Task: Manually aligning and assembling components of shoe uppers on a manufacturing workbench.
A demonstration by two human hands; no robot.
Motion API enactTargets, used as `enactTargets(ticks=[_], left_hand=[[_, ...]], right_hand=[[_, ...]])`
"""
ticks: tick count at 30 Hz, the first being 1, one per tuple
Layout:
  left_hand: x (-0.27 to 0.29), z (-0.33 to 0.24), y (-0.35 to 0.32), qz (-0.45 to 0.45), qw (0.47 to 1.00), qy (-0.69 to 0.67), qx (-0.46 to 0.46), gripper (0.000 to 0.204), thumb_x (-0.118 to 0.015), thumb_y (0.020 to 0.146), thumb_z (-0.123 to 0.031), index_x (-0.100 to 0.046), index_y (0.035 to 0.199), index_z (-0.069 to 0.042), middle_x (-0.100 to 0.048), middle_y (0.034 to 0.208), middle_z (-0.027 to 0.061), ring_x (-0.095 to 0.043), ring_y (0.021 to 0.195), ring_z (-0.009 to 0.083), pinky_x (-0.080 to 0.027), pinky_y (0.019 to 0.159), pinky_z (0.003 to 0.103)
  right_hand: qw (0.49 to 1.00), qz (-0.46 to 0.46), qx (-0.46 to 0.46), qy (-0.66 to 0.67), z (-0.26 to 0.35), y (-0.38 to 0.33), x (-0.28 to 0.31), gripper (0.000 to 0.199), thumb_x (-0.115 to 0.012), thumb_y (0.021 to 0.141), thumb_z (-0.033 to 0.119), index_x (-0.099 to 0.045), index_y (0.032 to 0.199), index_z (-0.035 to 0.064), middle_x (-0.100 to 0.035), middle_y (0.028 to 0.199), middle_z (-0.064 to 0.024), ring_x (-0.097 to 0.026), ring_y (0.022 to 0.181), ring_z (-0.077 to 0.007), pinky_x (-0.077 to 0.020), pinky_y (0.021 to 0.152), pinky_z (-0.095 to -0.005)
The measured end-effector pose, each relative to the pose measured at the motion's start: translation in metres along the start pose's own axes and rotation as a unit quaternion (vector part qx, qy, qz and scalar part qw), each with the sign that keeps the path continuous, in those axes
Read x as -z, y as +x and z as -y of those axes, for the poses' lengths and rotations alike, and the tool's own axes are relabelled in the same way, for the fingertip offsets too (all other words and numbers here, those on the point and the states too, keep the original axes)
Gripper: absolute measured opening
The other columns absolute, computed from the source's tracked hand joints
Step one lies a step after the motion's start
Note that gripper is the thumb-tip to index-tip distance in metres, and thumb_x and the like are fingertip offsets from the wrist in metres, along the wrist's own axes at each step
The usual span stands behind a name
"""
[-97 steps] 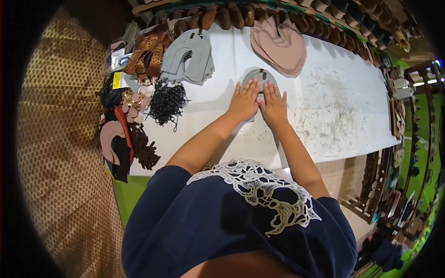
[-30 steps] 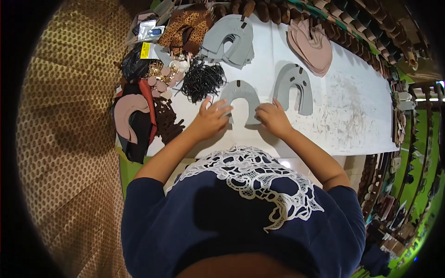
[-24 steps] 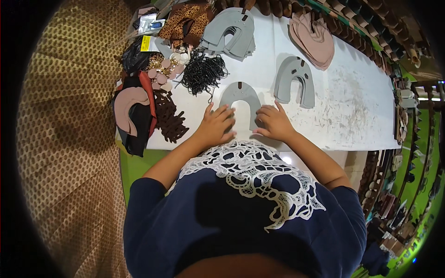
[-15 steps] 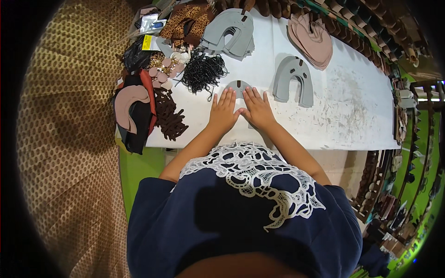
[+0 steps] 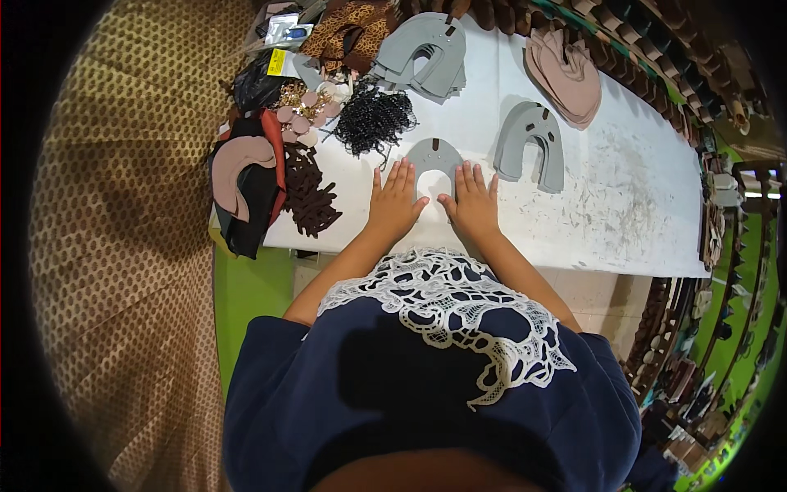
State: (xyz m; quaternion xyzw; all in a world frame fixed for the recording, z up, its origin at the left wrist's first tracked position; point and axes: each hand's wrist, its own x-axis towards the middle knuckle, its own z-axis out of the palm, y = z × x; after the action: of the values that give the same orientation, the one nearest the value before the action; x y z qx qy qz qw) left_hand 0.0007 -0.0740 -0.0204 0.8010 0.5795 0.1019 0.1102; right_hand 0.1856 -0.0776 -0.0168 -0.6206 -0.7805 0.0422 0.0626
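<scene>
A grey U-shaped cut piece (image 5: 435, 152) lies flat on the white table in front of me, with a small dark brown tab at the top of its curve. My left hand (image 5: 395, 199) rests flat over its left leg, fingers stretched forward. On its right leg lies my right hand (image 5: 473, 200), also flat with the fingers extended. Both thumbs point inward, apart from each other, and the white surface shows between them. The lower ends of the piece are hidden under my hands. To the right sits a stack of similar grey pieces (image 5: 512, 143) with brown tabs on the top one.
Another grey stack (image 5: 399, 51) and a pink stack (image 5: 562, 79) lie at the back. Black stringy strands (image 5: 373, 117), dark brown strips (image 5: 310, 195), pink discs (image 5: 300, 125) and leopard-print material (image 5: 350, 34) crowd the left. Shoe racks (image 5: 648, 57) line the far right.
My hands have moved apart, from thumbs nearly touching over the grey piece to one on each leg, uncovering its middle. The view has shifted slightly.
</scene>
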Motion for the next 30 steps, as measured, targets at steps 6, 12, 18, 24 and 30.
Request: enactTargets(ticks=[6,12,18,24,30], left_hand=[[0.042,0.016,-0.012,0.001,1.000,-0.014,0.001,0.044,-0.049,0.089,-0.032,-0.052,0.121,-0.004,-0.047,0.131,0.0116,-0.031,0.132,0.0274,-0.007,0.106,0.060],[0.067,0.053,-0.025,-0.080,0.993,-0.028,0.076,0.022,-0.056,0.085,-0.022,-0.065,0.099,-0.008,-0.055,0.119,0.0090,-0.035,0.129,0.0305,-0.013,0.105,0.062],[0.076,0.117,-0.038,-0.142,0.982,0.014,0.124,0.018,-0.059,0.081,-0.018,-0.068,0.096,-0.013,-0.056,0.119,0.0070,-0.037,0.127,0.0327,-0.013,0.103,0.064],[0.085,0.141,-0.038,-0.159,0.976,-0.012,0.146,0.018,-0.059,0.081,-0.017,-0.068,0.097,-0.015,-0.054,0.121,0.0047,-0.033,0.130,0.0336,-0.011,0.104,0.063],[0.086,0.144,-0.029,-0.158,0.979,-0.078,0.100,0.014,-0.063,0.078,-0.017,-0.069,0.090,-0.014,-0.055,0.119,0.0050,-0.034,0.130,0.0319,-0.011,0.105,0.062]], right_hand=[[0.999,-0.022,0.029,0.035,0.016,0.021,0.024,0.034,-0.055,0.085,0.031,-0.061,0.111,0.0115,-0.053,0.124,-0.0075,-0.040,0.124,-0.0297,-0.0177,0.103,-0.0606],[0.977,-0.038,0.162,0.134,0.067,0.064,0.007,0.024,-0.060,0.081,0.024,-0.064,0.103,0.0144,-0.056,0.115,-0.0062,-0.045,0.119,-0.0284,-0.0252,0.101,-0.0590],[0.942,0.010,0.299,0.150,0.131,0.097,-0.002,0.023,-0.063,0.077,0.022,-0.065,0.100,0.0180,-0.057,0.113,-0.0061,-0.046,0.117,-0.0292,-0.0287,0.100,-0.0558],[0.928,-0.017,0.347,0.137,0.152,0.104,-0.021,0.024,-0.066,0.074,0.022,-0.066,0.097,0.0226,-0.056,0.115,-0.0039,-0.045,0.118,-0.0269,-0.0272,0.102,-0.0536],[0.940,0.008,0.287,0.187,0.152,0.100,-0.014,0.017,-0.067,0.073,0.019,-0.064,0.089,0.0139,-0.056,0.111,-0.0040,-0.045,0.118,-0.0269,-0.0269,0.103,-0.0508]])
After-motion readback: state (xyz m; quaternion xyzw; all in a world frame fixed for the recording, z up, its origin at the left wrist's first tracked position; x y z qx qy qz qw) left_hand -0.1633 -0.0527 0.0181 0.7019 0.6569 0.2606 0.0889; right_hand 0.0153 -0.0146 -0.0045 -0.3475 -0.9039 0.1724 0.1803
